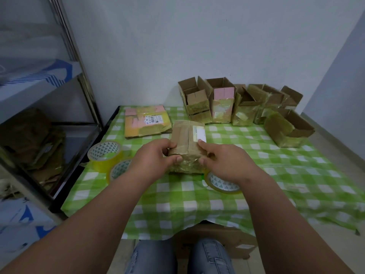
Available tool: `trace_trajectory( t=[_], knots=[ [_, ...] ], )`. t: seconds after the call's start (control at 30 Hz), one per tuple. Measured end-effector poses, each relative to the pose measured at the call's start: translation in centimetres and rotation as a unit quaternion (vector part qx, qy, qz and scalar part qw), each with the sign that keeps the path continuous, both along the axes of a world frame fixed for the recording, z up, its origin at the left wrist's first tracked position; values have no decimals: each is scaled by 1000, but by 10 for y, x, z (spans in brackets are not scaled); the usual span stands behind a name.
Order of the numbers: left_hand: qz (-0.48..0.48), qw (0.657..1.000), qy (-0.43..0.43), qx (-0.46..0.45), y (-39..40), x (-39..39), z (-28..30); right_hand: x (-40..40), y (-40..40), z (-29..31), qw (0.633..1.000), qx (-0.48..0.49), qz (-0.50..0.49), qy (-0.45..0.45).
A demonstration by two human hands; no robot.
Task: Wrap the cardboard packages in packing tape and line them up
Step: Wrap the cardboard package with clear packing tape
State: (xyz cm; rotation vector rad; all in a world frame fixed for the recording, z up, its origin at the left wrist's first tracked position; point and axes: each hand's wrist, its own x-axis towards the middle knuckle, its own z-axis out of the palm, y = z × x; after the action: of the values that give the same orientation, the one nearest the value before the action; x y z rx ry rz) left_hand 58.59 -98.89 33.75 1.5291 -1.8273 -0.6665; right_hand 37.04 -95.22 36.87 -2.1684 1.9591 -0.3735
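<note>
Checked tabletop (256,155), centre: left hand (156,157) and right hand (223,161) pinch package (187,143) ends; you press tape flat, keep seam closed.

We see a closed taped cardboard package (188,144) at table centre, open boxes (235,103) lined at 1 o'clock, three tape rolls (104,155) near 6–9 o'clock.

Tape rolls (104,155) flanking package (187,147); cloth (256,145) beyond open
</note>
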Motion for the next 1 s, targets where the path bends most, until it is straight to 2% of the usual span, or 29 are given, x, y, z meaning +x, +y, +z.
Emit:
trace_trajectory(
  t=[0.1,0.23,0.33,0.47,0.67,0.73,0.8,0.9,1.0],
  knots=[
    [-8,1000,13,10,4,3,-4,-14,3,2,993,43,-35,-102],
    [-4,1000,4,8,5,3,-4,-25,11,3,973,94,-97,-186],
    [11,1000,2,18,-2,-1,1,-22,13,7,949,77,-95,-291],
    [32,995,75,58,-16,-6,14,-11,14,15,910,70,-80,-401],
    [-38,993,-46,105,-32,-25,31,16,18,9,873,86,-68,-476],
    [-30,989,-119,80,-32,-28,30,25,20,2,853,84,-53,-512],
    [-12,983,-185,3,-29,-29,27,33,22,-4,837,77,-46,-539],
    [-36,981,-170,-83,-30,-29,26,39,25,-13,823,70,-60,-561],
    [-70,978,-182,-76,-35,-23,28,37,27,-19,820,76,-84,-561]
  ],
)
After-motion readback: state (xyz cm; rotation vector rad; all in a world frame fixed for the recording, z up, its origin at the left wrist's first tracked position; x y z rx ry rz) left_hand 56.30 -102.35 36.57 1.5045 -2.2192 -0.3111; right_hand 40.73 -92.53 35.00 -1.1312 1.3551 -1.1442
